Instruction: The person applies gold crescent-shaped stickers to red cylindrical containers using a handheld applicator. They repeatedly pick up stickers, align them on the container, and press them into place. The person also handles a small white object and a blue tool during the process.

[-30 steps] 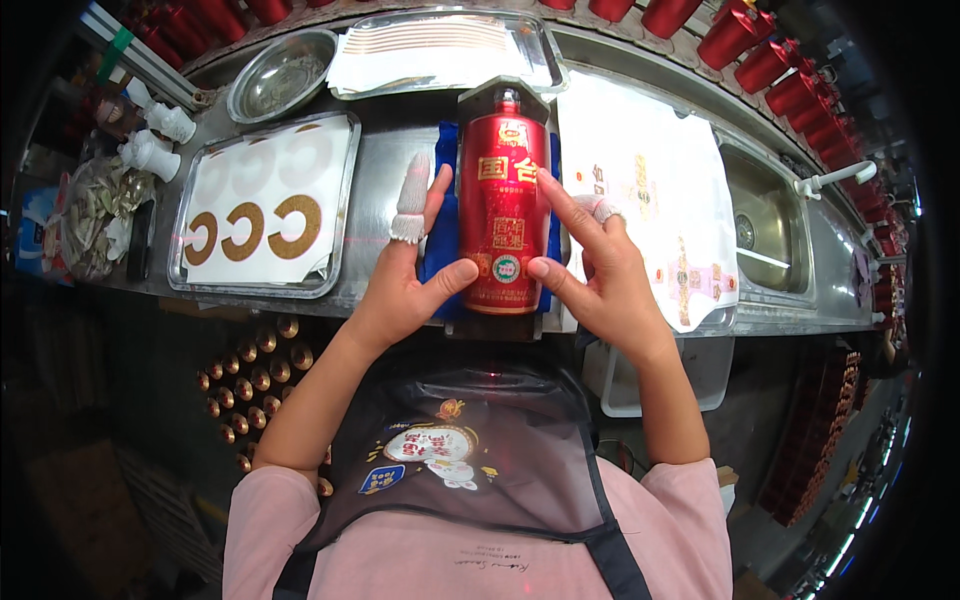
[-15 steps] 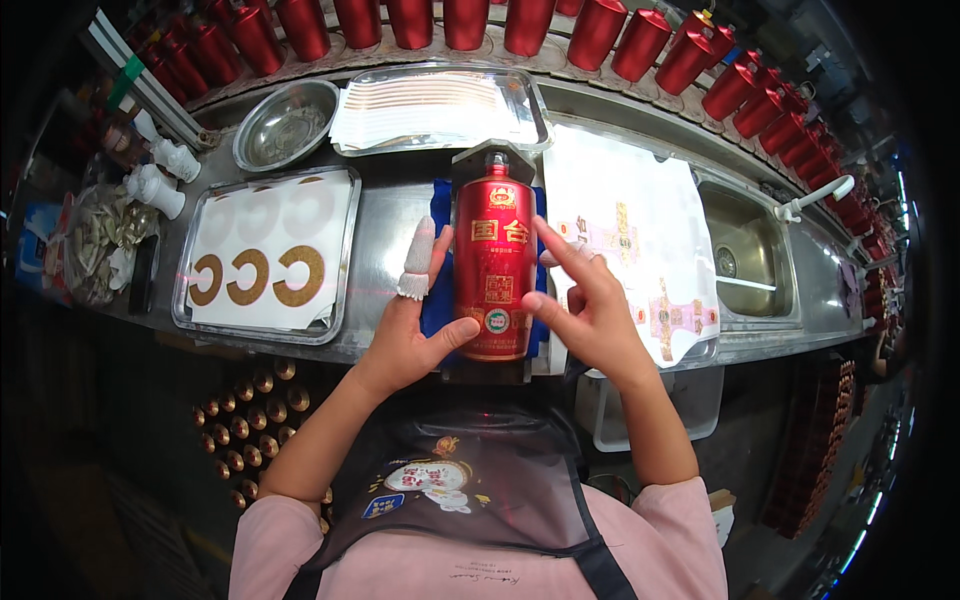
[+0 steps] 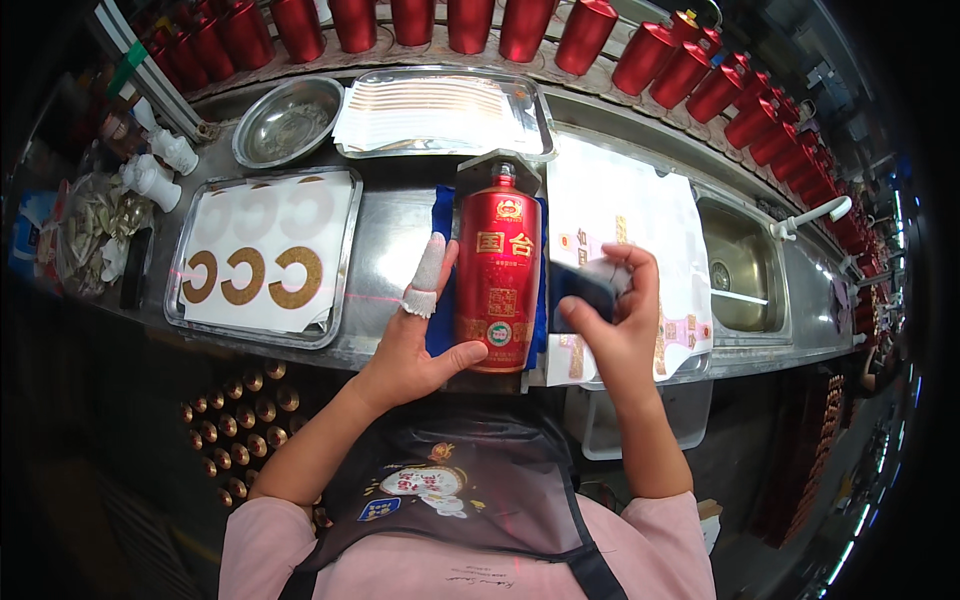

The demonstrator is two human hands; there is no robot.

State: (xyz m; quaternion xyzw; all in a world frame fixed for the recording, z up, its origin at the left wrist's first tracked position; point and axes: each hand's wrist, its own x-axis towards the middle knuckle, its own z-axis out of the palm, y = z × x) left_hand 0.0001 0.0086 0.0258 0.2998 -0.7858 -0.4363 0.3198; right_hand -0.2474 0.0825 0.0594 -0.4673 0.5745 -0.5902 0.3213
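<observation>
A red bottle [image 3: 497,285] with gold print lies face up on a blue cloth [image 3: 441,250] in a metal holder [image 3: 525,165], neck pointing away from me. My left hand [image 3: 412,330] rests along its left side with the fingers stretched out. The thumb touches the bottle's lower left, and a white finger cot [image 3: 425,275] covers one finger. To the right of the bottle, my right hand [image 3: 615,310] is closed on a dark flat block [image 3: 583,293], slightly blurred. That block is over a white sheet of labels [image 3: 650,215] and apart from the bottle.
Left of the bottle stands a metal tray [image 3: 345,235] with gold C-shaped labels [image 3: 242,276]. A steel bowl [image 3: 288,120] and another label tray [image 3: 440,110] are behind. Red bottles [image 3: 470,25] line the far side. A sink [image 3: 745,265] with a white tap [image 3: 815,210] is at right.
My right hand has left the bottle's right side, moved to the right and taken hold of the dark flat block. The left hand stays at the bottle.
</observation>
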